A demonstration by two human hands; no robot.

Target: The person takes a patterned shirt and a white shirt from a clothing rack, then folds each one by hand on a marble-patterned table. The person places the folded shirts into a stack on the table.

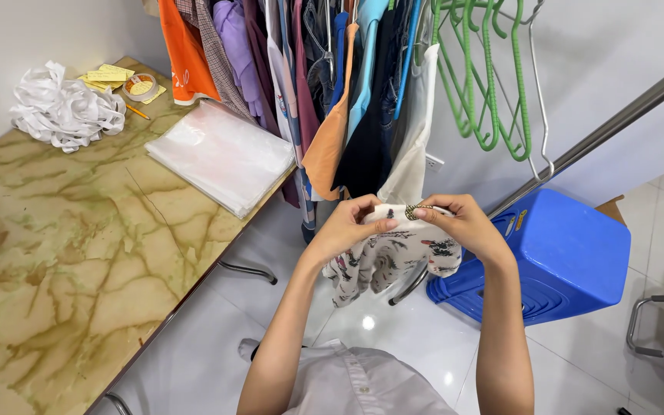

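My left hand (pixel 351 225) and my right hand (pixel 461 221) pinch the top edge of a small white garment with a dark print (pixel 393 257), which hangs down between them above the floor. A ribbed hanger end (pixel 413 210) shows between my fingertips at the garment's top. Just beyond my hands hangs a row of clothes (pixel 332 77) in orange, purple, blue and white on a rack. Several green hangers (pixel 486 84) dangle to the right of the clothes.
A marble-pattern table (pixel 63 253) fills the left, bearing a stack of clear plastic bags (pixel 220 154), a heap of white strips (pixel 59 107), a tape roll (pixel 141 87) and yellow papers. A blue plastic stool (pixel 555 253) stands at right, a metal rail (pixel 616 115) above it.
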